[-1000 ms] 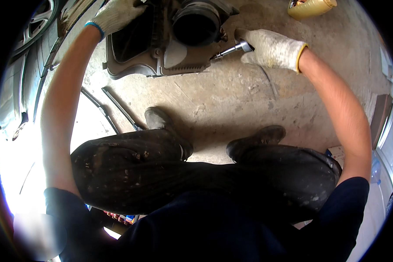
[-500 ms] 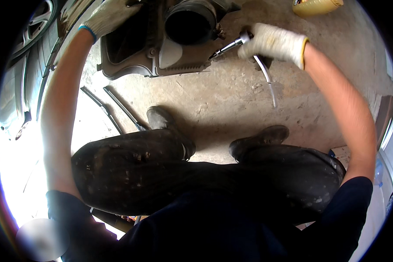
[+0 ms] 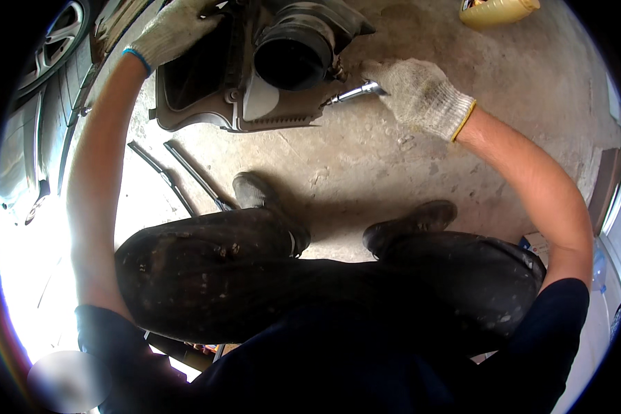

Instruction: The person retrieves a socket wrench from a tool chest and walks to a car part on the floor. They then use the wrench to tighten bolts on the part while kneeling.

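Observation:
A black plastic housing [image 3: 272, 110] with a round duct opening [image 3: 290, 58] lies at the top of the view. My left hand [image 3: 179, 29], in a knit glove with a blue cuff, grips its upper left side, fingertips partly out of sight. My right hand [image 3: 417, 96], gloved with a yellow cuff, is closed round a silver socket tool [image 3: 355, 93] at the housing’s right. The tool’s dark tip reaches to the lower right edge of the housing; whether it touches a fastener cannot be made out.
Two wiper blades [image 3: 193, 172] lie left of my boots [image 3: 255, 190]. A yellow container [image 3: 497, 12] sits at the top right. A spoked wheel [image 3: 56, 38] and a glossy panel stand along the left, beside strong glare. A brown board [image 3: 606, 183] is at the right rim.
My right hand has moved down and slightly left; the blurred silver handle that swung below it half a second ago is no longer visible. The housing appears slightly further left and lower.

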Demonstrator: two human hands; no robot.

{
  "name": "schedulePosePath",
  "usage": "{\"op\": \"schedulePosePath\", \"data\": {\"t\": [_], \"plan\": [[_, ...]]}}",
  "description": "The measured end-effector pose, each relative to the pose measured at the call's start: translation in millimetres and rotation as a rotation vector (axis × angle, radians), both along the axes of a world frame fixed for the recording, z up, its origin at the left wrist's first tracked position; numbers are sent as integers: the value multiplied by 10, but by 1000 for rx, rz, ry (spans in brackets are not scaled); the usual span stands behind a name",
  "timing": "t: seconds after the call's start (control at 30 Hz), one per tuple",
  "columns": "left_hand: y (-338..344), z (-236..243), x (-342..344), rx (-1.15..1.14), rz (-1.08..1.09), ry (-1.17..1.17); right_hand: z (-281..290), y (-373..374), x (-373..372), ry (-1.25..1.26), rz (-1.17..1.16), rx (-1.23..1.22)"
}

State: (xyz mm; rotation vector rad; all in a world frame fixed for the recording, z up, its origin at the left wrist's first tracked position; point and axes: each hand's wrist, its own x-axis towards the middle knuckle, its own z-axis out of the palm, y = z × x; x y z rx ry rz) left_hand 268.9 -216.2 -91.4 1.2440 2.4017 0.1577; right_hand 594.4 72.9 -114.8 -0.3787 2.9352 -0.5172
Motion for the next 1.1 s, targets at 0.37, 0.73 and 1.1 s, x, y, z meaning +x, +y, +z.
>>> {"op": "schedulePosePath", "data": {"t": [0.37, 0.73, 1.1], "plan": [[-14, 82, 95, -38, 20, -4, -104, 36, 42, -46, -52, -55], [-36, 220, 298, 6, -60, -7, 300, -181, -107, -323, -203, -94], [-46, 196, 317, 62, -62, -35, 141, -14, -71, -397, -186, -204]]}}
